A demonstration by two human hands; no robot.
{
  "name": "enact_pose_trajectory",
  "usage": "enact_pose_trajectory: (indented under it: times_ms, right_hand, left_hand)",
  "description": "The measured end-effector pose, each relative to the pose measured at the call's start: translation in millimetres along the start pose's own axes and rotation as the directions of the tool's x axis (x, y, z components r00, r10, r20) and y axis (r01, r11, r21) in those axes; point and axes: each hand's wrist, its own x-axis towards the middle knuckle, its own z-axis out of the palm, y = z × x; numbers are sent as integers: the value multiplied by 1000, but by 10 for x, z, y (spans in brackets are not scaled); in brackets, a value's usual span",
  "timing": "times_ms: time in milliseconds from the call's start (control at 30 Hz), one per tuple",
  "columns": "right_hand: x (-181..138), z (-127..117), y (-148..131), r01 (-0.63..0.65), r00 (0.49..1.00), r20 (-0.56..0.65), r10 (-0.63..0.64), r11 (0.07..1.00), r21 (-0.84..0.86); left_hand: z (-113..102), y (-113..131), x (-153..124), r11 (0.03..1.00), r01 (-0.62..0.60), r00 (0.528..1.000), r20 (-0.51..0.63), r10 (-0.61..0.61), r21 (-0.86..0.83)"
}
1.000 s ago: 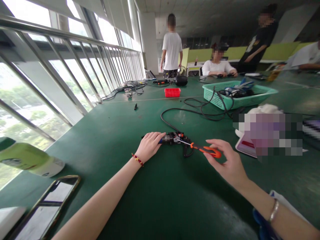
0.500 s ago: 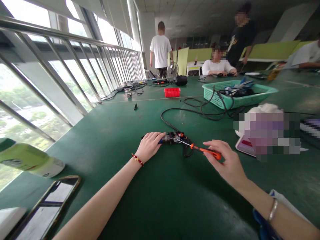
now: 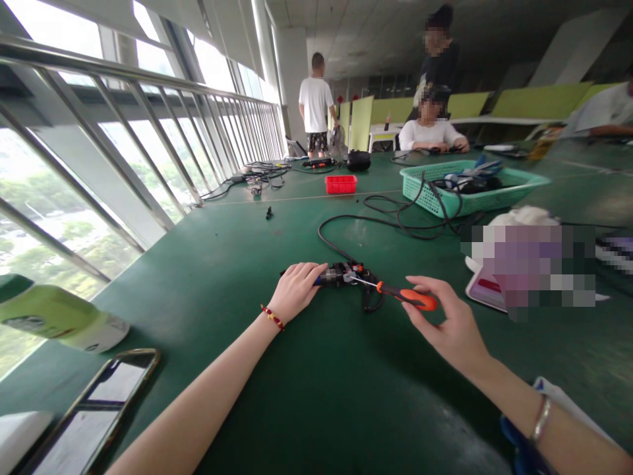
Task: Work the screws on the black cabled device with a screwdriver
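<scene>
My left hand (image 3: 297, 290) is closed over one end of a corded black device (image 3: 341, 273) with a blue part, pressing it to the table. Its other end looks opened up, with small inner parts showing. The thumb and fingers of my right hand (image 3: 448, 323) curl round the orange-and-black handle of a screwdriver (image 3: 408, 297). Slanting to the left, the thin shaft reaches into the exposed part of the device; the tip's exact seat is too small to make out. A black cord (image 3: 326, 231) runs from the device towards the back right.
A green basket (image 3: 524, 181) with tools and cables stands at the back right, a red tray (image 3: 341, 185) at the back middle. Left are a phone (image 3: 106, 409) and a green bottle (image 3: 54, 313). Cables (image 3: 262, 173) lie farther back. Other people are beyond the table.
My right fingers have shifted and opened slightly around the screwdriver handle, which shows a different face. My left hand and the device stay put. A standing person behind has moved left.
</scene>
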Motion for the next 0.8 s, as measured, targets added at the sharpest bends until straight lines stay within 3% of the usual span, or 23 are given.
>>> enact_pose_trajectory:
  times_ms: [100,233,433,633,800]
  right_hand:
    - [-4,5,6,32,999,-19,-32,999,0]
    - [-1,16,6,39,997,73,-39,999,1]
    - [2,26,-8,63,997,-36,-63,998,0]
    - [-9,24,-10,26,996,87,-27,1000,7]
    - [-9,20,-9,32,999,-16,-32,999,-3]
  left_hand:
    - [-1,0,-1,1000,-3,1000,-6,3,3]
    - [-3,-1,-8,1000,-7,1000,-11,7,9]
    - [0,-3,-8,1000,-2,1000,-3,2,8]
    - [-6,8,2,1000,0,1000,-1,0,3]
    - [2,2,-2,1000,3,1000,-1,-3,-8]
